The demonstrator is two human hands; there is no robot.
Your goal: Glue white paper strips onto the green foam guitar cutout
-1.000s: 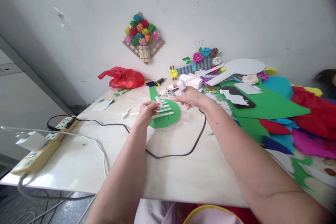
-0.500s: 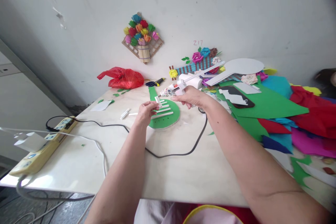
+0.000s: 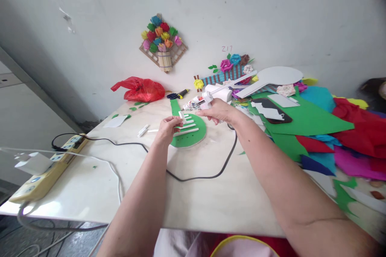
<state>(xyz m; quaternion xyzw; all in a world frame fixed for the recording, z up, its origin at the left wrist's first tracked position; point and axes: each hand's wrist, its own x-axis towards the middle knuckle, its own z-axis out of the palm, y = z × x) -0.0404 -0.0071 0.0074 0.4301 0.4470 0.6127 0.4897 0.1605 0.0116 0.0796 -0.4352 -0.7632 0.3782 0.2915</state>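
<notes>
I judge gluing in hand, my left fingers (image 3: 176,120) pinching a white piece (image 3: 181,117) over the green disc (image 3: 201,127) on the worktop (image 3: 199,204), right fingers (image 3: 205,113) wrapped round the glue gun (image 3: 207,96), the next move likely needing steady aim.

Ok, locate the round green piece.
In the head view, the round green piece lies on the table near the picture's centre, just right of the left hand, with white strips on it.

My left hand (image 3: 168,128) hides part of the flat, round green board (image 3: 189,140); my right hand (image 3: 221,111) covers the handle of the white plastic glue gun (image 3: 207,96). A dark, blurred object (image 3: 372,89) is cut off far right.
</notes>
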